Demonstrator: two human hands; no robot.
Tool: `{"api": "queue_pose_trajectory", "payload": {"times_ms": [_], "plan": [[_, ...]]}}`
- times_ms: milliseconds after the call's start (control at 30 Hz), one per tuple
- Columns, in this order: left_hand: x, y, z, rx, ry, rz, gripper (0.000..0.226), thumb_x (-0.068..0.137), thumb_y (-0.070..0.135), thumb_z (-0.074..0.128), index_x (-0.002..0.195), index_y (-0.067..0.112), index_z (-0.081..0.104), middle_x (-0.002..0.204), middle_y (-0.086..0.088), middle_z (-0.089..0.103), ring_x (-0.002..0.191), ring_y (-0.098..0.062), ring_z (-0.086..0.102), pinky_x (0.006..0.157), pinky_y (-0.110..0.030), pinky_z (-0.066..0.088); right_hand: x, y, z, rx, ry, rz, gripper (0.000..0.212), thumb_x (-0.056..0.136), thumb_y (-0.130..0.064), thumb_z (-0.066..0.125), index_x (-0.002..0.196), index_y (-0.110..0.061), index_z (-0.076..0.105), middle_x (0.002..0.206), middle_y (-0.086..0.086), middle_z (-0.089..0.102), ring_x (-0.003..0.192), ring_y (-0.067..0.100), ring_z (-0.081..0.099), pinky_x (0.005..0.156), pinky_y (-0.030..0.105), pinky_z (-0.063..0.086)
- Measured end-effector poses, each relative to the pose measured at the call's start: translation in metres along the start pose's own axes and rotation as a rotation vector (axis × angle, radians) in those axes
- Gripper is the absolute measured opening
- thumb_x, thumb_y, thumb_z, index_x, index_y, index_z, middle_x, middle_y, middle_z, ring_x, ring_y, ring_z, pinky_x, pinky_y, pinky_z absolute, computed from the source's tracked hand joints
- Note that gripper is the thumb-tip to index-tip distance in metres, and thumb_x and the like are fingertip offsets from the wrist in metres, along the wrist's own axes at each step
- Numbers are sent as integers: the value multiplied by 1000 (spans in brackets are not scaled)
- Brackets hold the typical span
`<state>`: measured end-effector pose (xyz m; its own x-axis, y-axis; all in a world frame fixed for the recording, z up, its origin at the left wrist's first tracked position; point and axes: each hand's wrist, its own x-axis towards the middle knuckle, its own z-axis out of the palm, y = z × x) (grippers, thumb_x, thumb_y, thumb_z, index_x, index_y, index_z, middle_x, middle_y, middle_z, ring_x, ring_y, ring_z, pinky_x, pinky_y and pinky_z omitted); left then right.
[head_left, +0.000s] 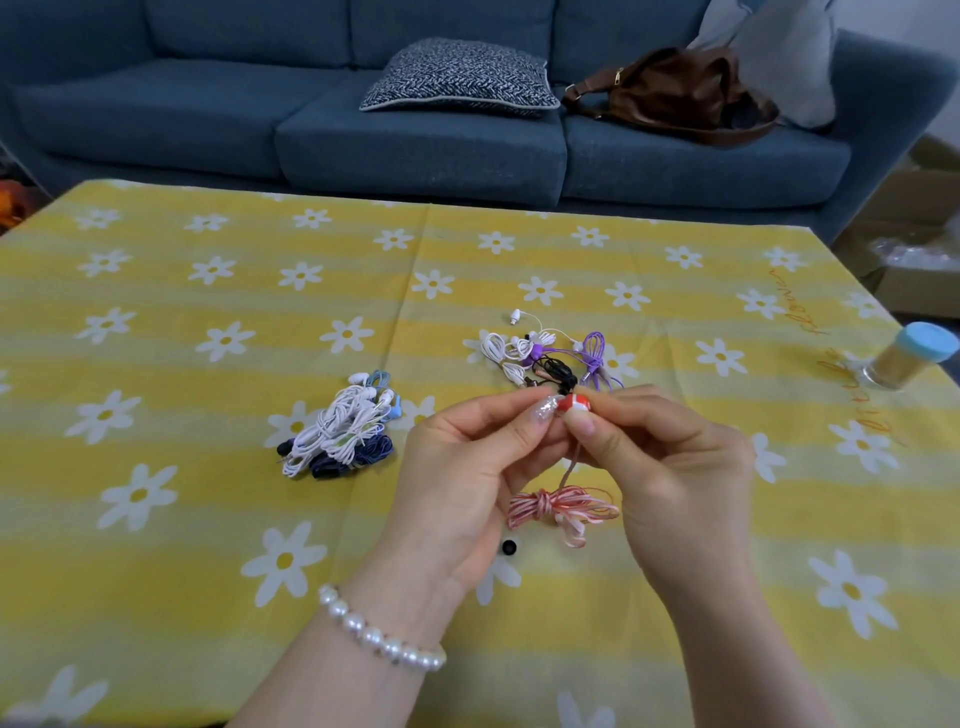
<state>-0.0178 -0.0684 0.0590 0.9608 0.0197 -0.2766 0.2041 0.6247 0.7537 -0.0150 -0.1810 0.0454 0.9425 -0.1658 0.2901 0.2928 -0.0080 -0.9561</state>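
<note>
- I logged both hands raised over the tablecloth (208, 519), fingertips meeting at one red-and-white earbud (575, 404).
- Right hand (670, 457): thumb and forefinger pinched the earbud's body, and the other fingers were curled behind it.
- Left hand (467, 467): thumb and forefinger pinched the earbud's left end. A glittery nail sat right against it, so I couldn't tell exactly which part it gripped.
- The earbud's cord dropped between the two palms to a red-and-white cord bundle (561, 506), which lay on the cloth just below the fingertips, between the wrists.
- A small black ear tip (509, 546) lay on the cloth beside the heel of the left hand, just left of and below the bundle.
- There was a pearl bracelet (379, 636) on the left wrist.
- A white-and-blue earphone pile (337, 431) lay to the left of the left hand, near it but apart.
- A white, purple and black earphone pile (545, 358) lay just beyond both sets of fingertips.
- A jar with a blue lid (909, 358) lay tilted, well off to the right of the right hand.
- Far beyond the hands I saw a blue sofa (415, 140) with a patterned cushion (460, 78) and a brown bag (670, 93) on it.
</note>
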Motion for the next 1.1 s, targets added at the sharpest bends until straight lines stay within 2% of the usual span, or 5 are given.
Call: {"api": "queue_pose_trajectory", "payload": {"times_ms": [467,767,933,1000,1100], "plan": [[0,-9,-4,310,124,402,21,72,-6,68,72,14,75,68,-6,73,65,-20,70,65,-27,57,-5,-2,11,26,95,60,26,73,7,70,68,-19,73,66,10,66,60,24,67,59,29,56],[-1,-14,-11,791,41,826,21,78,10,66,94,23,71,82,8,72,74,-8,69,67,-25,54,-3,-6,3,-111,53,-59,28,70,-10,67,66,-38,72,66,-1,65,62,24,65,62,41,56],[2,-14,-16,988,-24,1083,16,79,-3,65,88,7,74,81,-2,72,73,-9,67,66,-22,52,-2,-12,-2,47,19,156,15,74,3,69,70,-12,71,56,1,66,51,18,66,54,26,55],[2,-14,-16,1000,-41,1087,16,79,-2,66,88,8,74,82,0,73,74,-7,66,67,-18,51,-1,-11,-5,96,-7,238,10,75,1,66,71,-8,71,55,4,67,51,18,66,52,22,52],[-1,-9,-12,812,2,804,19,77,4,68,85,19,75,77,9,73,71,-4,67,67,-17,51,0,-11,-6,65,-14,200,5,72,-1,69,73,-6,72,57,5,67,52,17,65,52,21,50]]}}
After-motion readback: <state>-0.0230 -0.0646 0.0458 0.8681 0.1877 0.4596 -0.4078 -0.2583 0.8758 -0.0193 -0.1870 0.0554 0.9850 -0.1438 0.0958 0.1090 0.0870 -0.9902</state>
